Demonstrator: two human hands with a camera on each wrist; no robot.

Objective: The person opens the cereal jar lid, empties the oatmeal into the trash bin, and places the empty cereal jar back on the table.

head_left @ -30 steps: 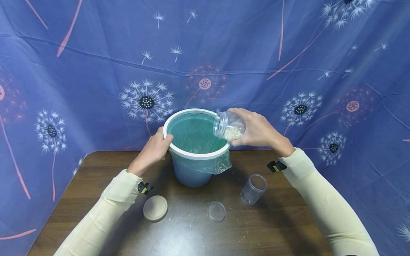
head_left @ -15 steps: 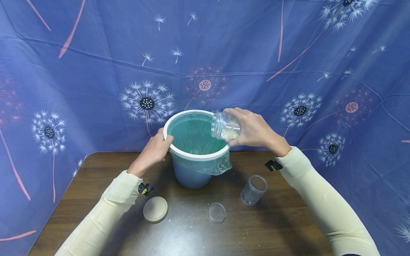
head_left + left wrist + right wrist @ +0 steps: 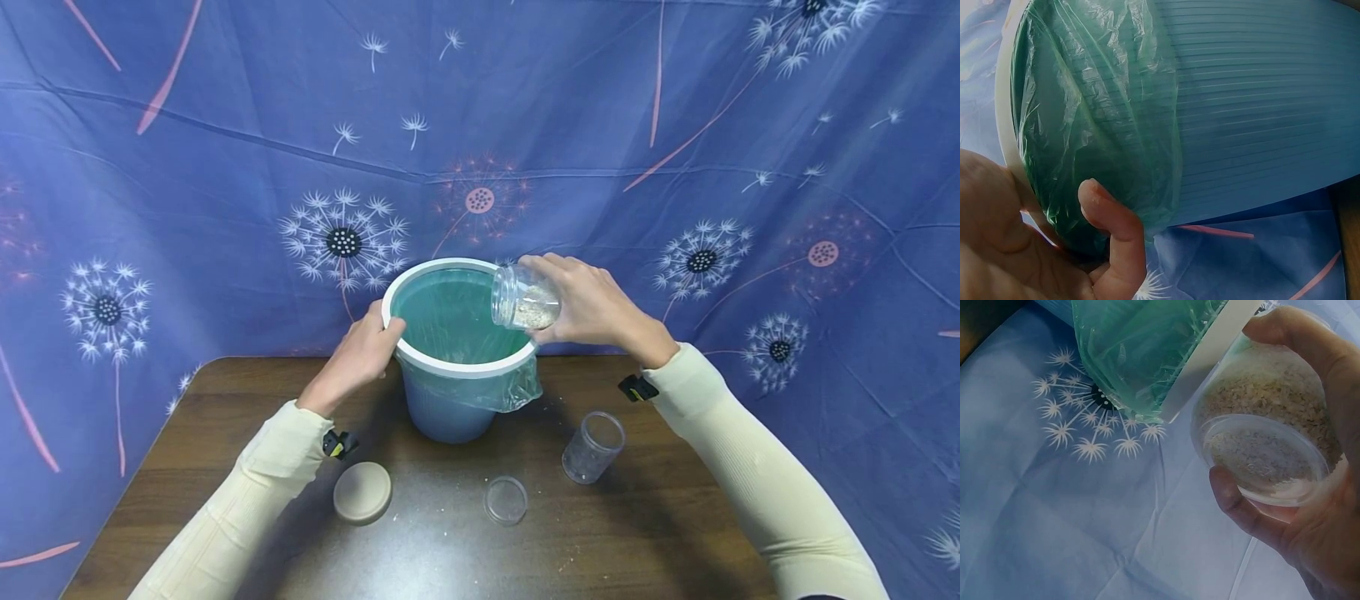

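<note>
A blue trash bin [image 3: 447, 417] with a white rim stands at the back of the table, lined with a green plastic bag [image 3: 1104, 112] folded over its outside. My left hand [image 3: 358, 352] grips the rim on the left side, thumb on top. On the other side, my right hand [image 3: 596, 307] holds a clear jar [image 3: 507, 296] tipped on its side, its mouth over the bin's right rim and facing inward. Pale grains [image 3: 1266, 387] lie along the jar's lower wall and near its base. The right wrist view shows thumb and fingers wrapped round the jar's bottom end.
An upright clear container [image 3: 592, 450] without a lid stands right of the bin. Before the bin lie a beige round lid [image 3: 363, 492] and a clear disc-shaped lid [image 3: 506, 501]. Small crumbs dot the wooden table [image 3: 600, 542]. A blue patterned cloth [image 3: 585, 100] hangs close behind.
My right hand has shifted slightly left with the jar, bringing its mouth further over the bin. The left hand has kept its grip on the rim.
</note>
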